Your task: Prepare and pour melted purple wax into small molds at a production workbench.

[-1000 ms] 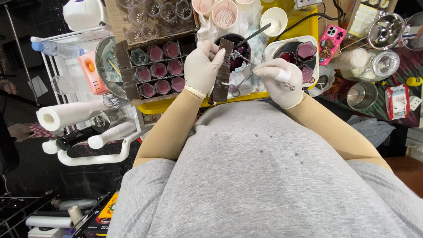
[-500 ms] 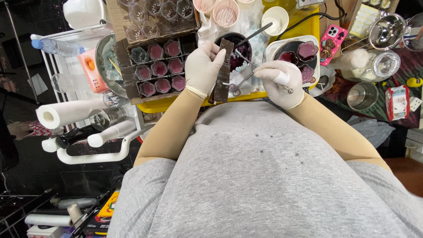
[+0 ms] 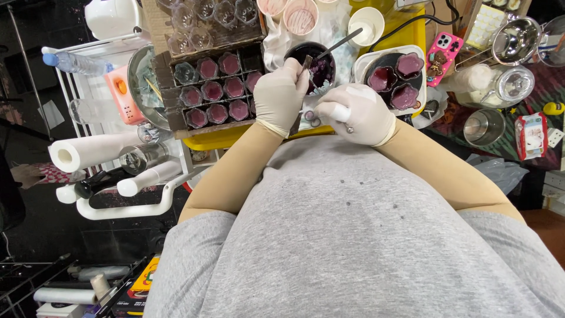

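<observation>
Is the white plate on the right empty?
No: the white plate holds three flower-shaped cups filled with dark purple stuff, just beyond the gloved right hand.

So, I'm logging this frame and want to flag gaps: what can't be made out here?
- What the left hand grips: its fingers cover the dark strip's lower part.
- Right hand fingertips: curled under the glove.
- Dark bowl contents: partly behind both hands.
- Table front edge: hidden by the grey shirt.
</observation>
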